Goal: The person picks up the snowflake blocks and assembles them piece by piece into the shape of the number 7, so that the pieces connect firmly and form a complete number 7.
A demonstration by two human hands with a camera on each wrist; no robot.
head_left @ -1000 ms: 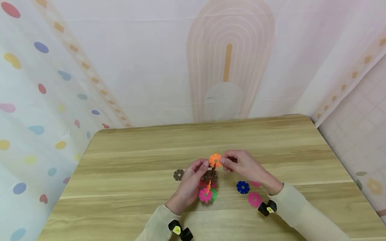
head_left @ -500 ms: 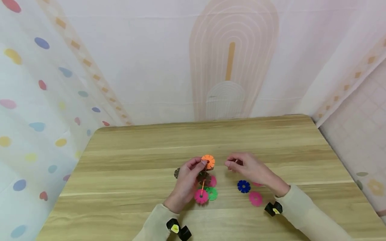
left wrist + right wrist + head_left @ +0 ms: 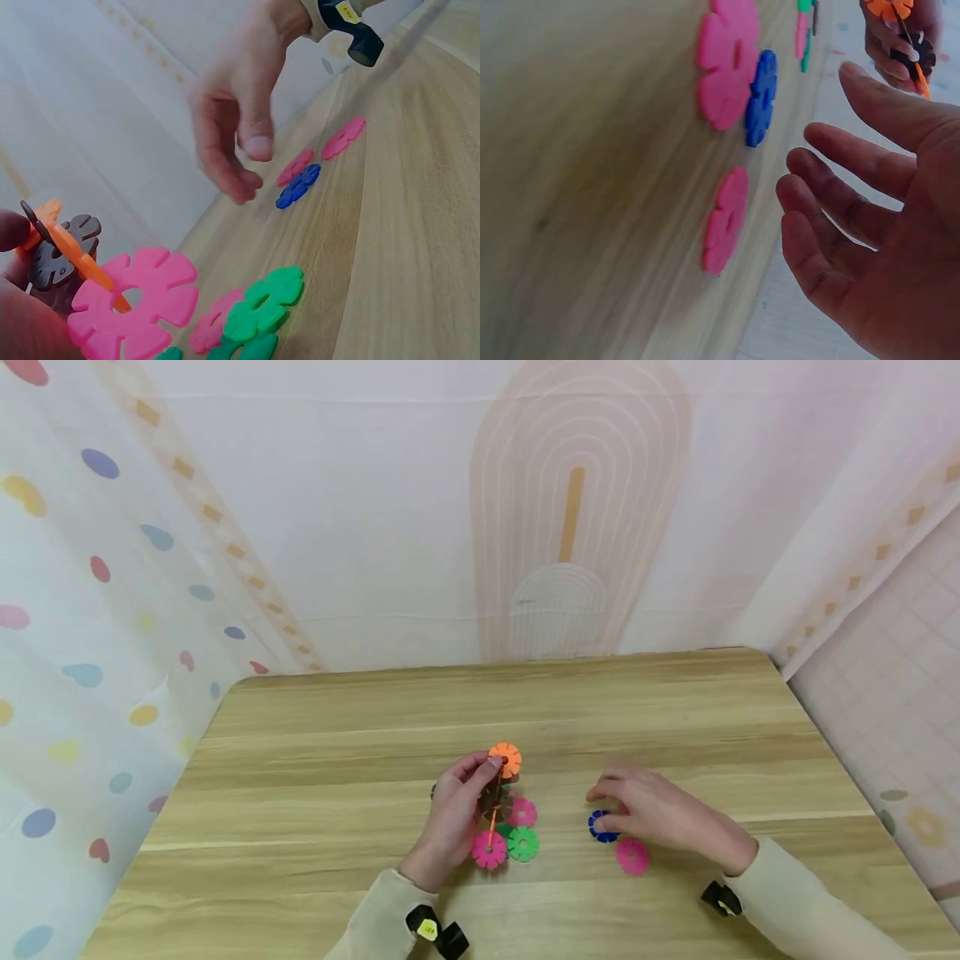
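My left hand [image 3: 480,774] grips a cluster of plastic flower discs held upright: an orange disc [image 3: 505,759] on top, a brown one [image 3: 60,251] below it, and a pink disc [image 3: 489,850] at the bottom. A green disc [image 3: 522,843] and a pink disc [image 3: 522,812] lie on the table beside the cluster. My right hand [image 3: 611,806] hovers with relaxed, spread fingers just over a blue disc [image 3: 600,828] and holds nothing. Another pink disc [image 3: 632,856] lies next to it, and a third pink one [image 3: 724,217] is under the palm.
The wooden table [image 3: 315,760] stands against a patterned wall, with its far edge at the back. A brown disc [image 3: 433,791] peeks out left of my left hand. Black wrist cameras [image 3: 438,935] sit on both cream sleeves.
My right hand let go of the orange disc and moved right and down to the blue disc. My left hand carried the cluster slightly left.
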